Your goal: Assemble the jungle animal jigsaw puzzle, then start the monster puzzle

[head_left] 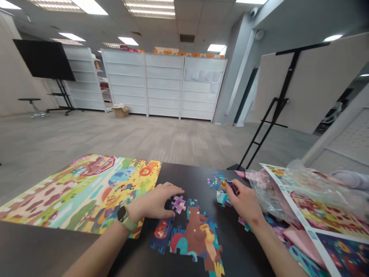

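black tabletop [186, 175] is carrying a part-joined puzzle [194, 232] toward its near edge
right hand [244, 200] is pinching a dark piece [232, 187] toward the far edge; left hand [154, 202] is holding fingers apart beside a purple piece [178, 204]

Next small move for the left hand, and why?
Probably nudge the purple puzzle piece toward the brown-animal section. It lies by the left hand, between the spread thumb and index finger, and dark tabletop shows just below it, beside that section. Whether it fits there, I can't tell.
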Demonstrator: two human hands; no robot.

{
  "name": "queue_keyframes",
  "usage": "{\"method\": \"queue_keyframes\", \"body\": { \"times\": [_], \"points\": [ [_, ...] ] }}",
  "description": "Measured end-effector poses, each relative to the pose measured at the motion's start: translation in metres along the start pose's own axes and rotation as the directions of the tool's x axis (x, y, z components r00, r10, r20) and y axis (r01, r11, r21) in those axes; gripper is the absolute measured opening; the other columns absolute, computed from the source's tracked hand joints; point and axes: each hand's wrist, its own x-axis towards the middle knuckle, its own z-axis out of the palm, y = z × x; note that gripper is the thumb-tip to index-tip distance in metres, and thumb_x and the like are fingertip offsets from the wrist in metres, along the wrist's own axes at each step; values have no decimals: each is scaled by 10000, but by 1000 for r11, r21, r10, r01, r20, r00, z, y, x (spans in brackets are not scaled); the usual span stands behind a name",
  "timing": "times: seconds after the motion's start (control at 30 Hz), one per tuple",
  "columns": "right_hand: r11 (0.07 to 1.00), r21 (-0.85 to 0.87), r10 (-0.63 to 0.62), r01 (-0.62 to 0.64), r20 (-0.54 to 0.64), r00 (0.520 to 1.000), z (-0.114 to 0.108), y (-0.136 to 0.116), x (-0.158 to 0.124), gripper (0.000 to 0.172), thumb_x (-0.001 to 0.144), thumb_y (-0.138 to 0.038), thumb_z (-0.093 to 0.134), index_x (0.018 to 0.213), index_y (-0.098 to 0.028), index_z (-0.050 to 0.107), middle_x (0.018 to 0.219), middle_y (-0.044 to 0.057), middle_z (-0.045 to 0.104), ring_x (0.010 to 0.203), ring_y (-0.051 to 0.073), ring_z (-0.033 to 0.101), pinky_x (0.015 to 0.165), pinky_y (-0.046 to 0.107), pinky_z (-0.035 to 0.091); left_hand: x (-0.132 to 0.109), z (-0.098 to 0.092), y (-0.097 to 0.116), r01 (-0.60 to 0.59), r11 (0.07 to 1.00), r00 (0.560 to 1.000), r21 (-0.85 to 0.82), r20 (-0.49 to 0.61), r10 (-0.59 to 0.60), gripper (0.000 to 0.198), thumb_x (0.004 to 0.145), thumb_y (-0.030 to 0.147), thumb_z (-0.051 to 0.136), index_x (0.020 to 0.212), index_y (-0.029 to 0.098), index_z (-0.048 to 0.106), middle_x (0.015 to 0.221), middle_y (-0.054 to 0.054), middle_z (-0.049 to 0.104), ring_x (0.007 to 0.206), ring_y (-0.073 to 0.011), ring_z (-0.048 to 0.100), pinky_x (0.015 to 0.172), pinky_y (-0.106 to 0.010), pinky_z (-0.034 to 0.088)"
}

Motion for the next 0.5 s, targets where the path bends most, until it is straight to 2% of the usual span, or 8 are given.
{"method": "queue_keyframes", "body": {
  "times": [0.2,0.3,0.4,0.43,0.5],
  "points": [
    [991,126,-52,38,109,993,10,4,2,346,948,-495,475,735,-243,577,612,-9,597,567,188,547,587,289,338,9,10,3,-7,1000,999,4,-40,7,539,805,193,727,1335,234,636,1238,-80,692,1183,-285,597,1056,-423,458],
    [969,240,-99,53,184,978,18,1,1,358,946,-513,504,765,-231,630,713,14,658,662,200,590,642,293,391,10,11,1,-26,999,997,-31,-73,24,466,797,175,732,1253,249,671,1188,-56,696,1144,-267,609,1074,-414,435],
    [958,276,-137,75,212,968,24,-1,1,362,931,-519,535,759,-224,656,827,41,700,806,226,632,736,309,436,11,10,-1,-21,995,991,-98,-136,8,365,829,159,684,1182,251,683,1128,-40,695,1044,-223,649,978,-353,493],
    [957,282,-139,74,218,966,25,-1,1,352,931,-512,538,782,-221,669,838,44,702,821,229,637,751,314,445,11,10,-1,-17,992,987,-125,-163,-4,332,860,163,649,1180,248,676,1109,-37,699,1013,-208,660,929,-328,513],
    [954,294,-129,58,229,965,25,-2,1,316,942,-480,531,950,-212,699,830,36,699,796,220,643,753,318,461,12,8,1,-15,983,976,-184,-215,-26,293,922,193,581,1203,238,649,1079,-35,712,979,-188,677,861,-296,536]
  ]
}}
